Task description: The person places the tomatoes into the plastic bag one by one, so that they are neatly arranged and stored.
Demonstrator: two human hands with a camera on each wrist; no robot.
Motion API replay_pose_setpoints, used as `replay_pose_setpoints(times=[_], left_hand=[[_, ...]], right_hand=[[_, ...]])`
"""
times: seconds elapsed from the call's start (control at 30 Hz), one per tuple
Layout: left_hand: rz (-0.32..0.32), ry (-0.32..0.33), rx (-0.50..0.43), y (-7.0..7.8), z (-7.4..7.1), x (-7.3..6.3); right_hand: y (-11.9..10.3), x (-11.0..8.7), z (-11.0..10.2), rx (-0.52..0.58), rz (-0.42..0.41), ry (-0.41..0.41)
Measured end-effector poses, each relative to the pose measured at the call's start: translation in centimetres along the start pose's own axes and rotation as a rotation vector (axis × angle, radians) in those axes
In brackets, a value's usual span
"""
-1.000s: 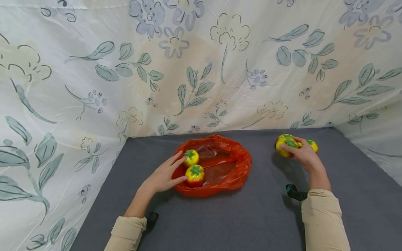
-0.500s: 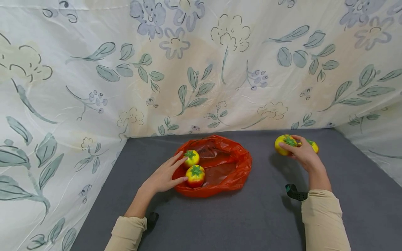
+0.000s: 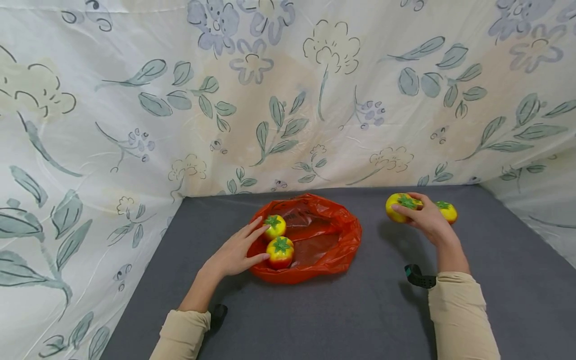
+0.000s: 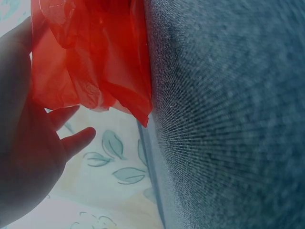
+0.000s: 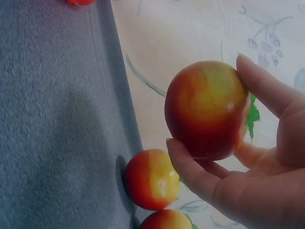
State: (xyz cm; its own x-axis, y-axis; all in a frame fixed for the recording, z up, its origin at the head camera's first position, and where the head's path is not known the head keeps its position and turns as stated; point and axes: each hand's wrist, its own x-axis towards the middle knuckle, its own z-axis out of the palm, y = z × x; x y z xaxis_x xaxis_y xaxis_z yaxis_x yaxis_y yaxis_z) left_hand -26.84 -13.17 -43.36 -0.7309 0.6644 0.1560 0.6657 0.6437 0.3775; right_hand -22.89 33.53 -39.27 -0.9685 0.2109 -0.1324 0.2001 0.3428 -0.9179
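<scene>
In the head view my right hand [image 3: 429,220] grips a red-and-yellow toy tomato [image 3: 398,208] with a green leafy top, held above the table. The right wrist view shows the thumb and fingers round this tomato [image 5: 207,109]. Beyond it stand two more tomatoes, one upper [image 5: 152,180] and one lower [image 5: 167,220]. My left hand [image 3: 231,252] rests at the left rim of a red plastic bag [image 3: 348,235], fingers spread, with fingertips at two tomatoes inside, one behind [image 3: 275,227] and one in front [image 3: 280,252]. The left wrist view shows the bag [image 4: 95,57] beside the palm.
A dark grey cloth [image 3: 315,320] covers the table. Another tomato [image 3: 447,212] sits right of my right hand near the back edge. A floral curtain [image 3: 288,100] hangs behind and at both sides. Each wrist bears a black strap-on device.
My right hand has lifted the tomato and moved slightly left with it, exposing more of the tomato at the right. The left hand and the bag stay where they were.
</scene>
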Motion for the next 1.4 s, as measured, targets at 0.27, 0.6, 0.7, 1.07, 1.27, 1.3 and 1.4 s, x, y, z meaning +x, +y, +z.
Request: replay_pose_setpoints(times=[0.27, 0.6, 0.7, 1.07, 1.27, 1.3, 1.4], left_hand=[[0.014, 0.005, 0.011, 0.0, -0.1, -0.1], [0.023, -0.001, 0.019, 0.1, -0.1, -0.1], [0.022, -0.004, 0.017, 0.1, 0.0, 0.0], [0.017, -0.01, 0.013, 0.2, -0.2, 0.0], [0.021, -0.007, 0.015, 0.2, -0.2, 0.0], [0.022, -0.005, 0.013, 0.2, -0.2, 0.0], [0.019, -0.002, 0.015, 0.1, -0.1, -0.1]], right_hand=[[-0.6, 0.0, 0.7, -0.005, -0.005, -0.01], [-1.6, -0.3, 1.8, -0.015, -0.04, -0.029], [-1.7, -0.3, 2.3, -0.019, -0.036, -0.036], [-2.5, -0.1, 3.4, 0.004, -0.048, -0.041], [-3.0, 0.1, 4.0, -0.003, -0.05, -0.042], [-3.2, 0.2, 4.1, -0.002, -0.051, -0.043], [-3.5, 0.3, 4.5, 0.009, -0.062, -0.055]])
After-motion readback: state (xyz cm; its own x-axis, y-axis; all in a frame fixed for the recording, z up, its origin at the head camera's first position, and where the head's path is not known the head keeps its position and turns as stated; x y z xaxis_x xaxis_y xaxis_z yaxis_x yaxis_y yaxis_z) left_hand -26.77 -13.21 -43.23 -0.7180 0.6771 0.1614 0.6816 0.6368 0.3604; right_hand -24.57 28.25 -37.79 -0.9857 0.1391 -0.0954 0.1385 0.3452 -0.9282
